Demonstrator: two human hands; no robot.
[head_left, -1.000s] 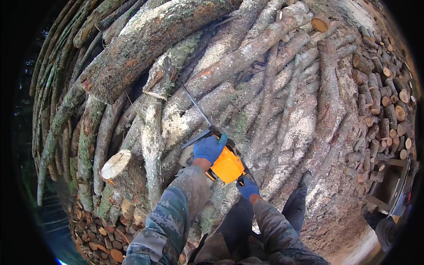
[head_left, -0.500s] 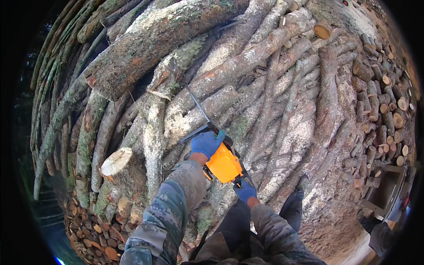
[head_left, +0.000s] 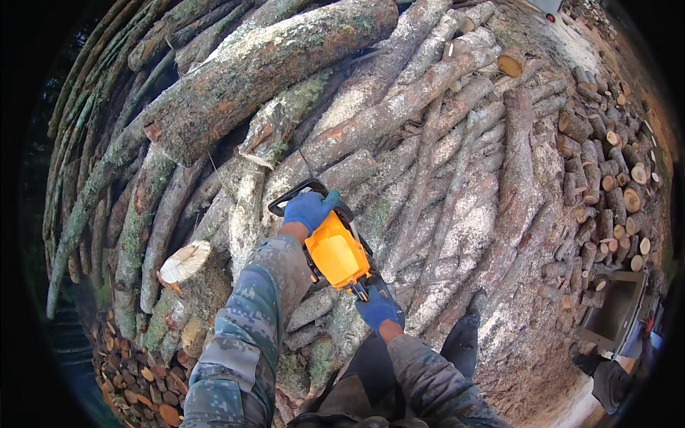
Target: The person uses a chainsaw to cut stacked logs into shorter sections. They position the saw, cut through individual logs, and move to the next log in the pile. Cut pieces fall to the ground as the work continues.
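Shifted to the left against the earlier frame, the orange chainsaw (head_left: pixel 337 251) now sits just left of the middle of the frame, and its guide bar (head_left: pixel 307 162) shows as a short dark sliver where a long blade shows before. Its black front hand guard (head_left: pixel 284 197) has turned too, and appears as an open loop rather than a narrow edge. For the work in hand, this suggests that the saw is tilted differently, with the bar seen nearly end-on; whether the chain touches wood cannot be told. The bar's visible end lies over the long bark-covered log (head_left: pixel 392 96) that runs toward the upper right, just beside a short log stub (head_left: pixel 349 171).

Blue-gloved, the left hand (head_left: pixel 309 212) is closed around the front of the saw, its thumb toward the right. The right hand (head_left: pixel 377 309), also gloved, is curled around the rear handle; its fingertips and the trigger are hidden, so how tightly they press cannot be told.

Around the saw, a thick mossy log (head_left: pixel 271 68) crosses the upper left, a log with a pale cut end (head_left: pixel 184 262) lies left of the left forearm, and short cut logs (head_left: pixel 614 178) pile up along the right edge
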